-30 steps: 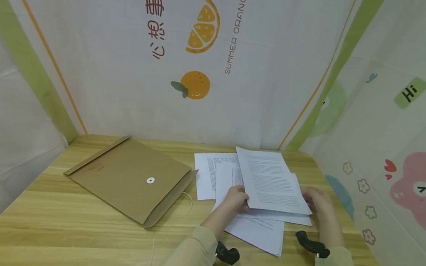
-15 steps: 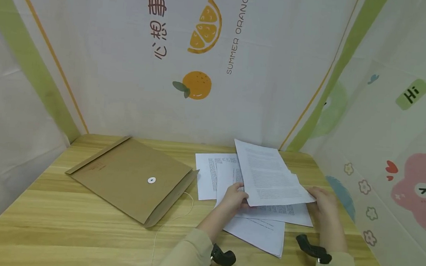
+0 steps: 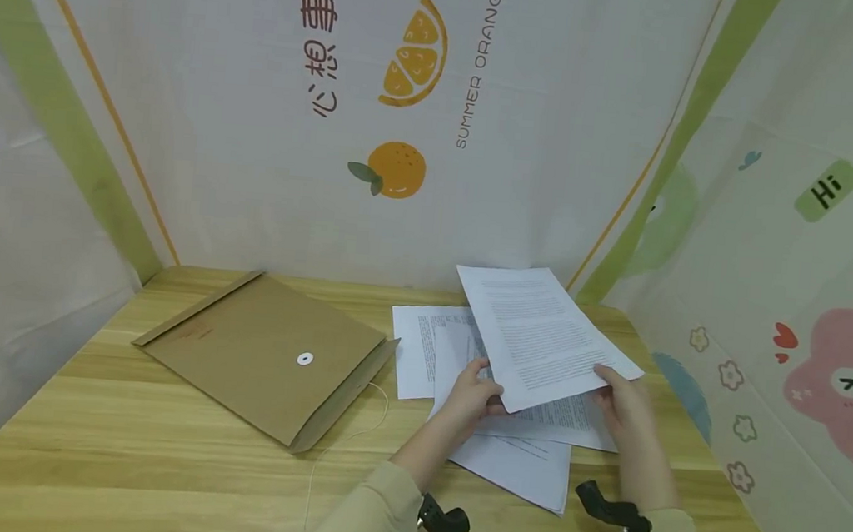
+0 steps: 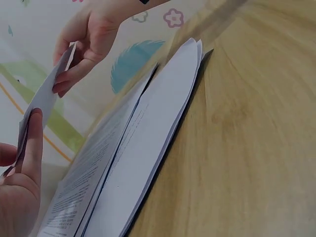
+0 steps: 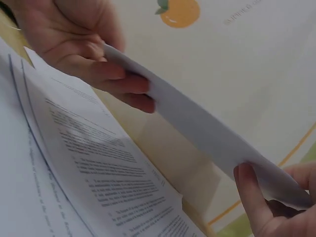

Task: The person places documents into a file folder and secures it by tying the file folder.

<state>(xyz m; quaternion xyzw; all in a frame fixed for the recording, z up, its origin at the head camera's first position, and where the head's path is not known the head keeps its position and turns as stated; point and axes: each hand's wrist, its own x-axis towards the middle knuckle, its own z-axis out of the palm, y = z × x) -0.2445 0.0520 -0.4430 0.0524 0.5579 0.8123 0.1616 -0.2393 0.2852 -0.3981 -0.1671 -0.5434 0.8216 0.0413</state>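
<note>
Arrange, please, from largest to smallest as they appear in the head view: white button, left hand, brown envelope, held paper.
1. Brown envelope
2. Held paper
3. Left hand
4. White button, clearly smallest

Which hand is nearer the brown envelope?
Left. The left hand is right of the brown envelope, not touching it; the right hand is farther right. Both hold the lifted paper.

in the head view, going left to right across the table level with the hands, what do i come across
Flat brown paper envelope → leftmost loose white printed paper → left hand → held rectangular white printed sheet → right hand.
</note>
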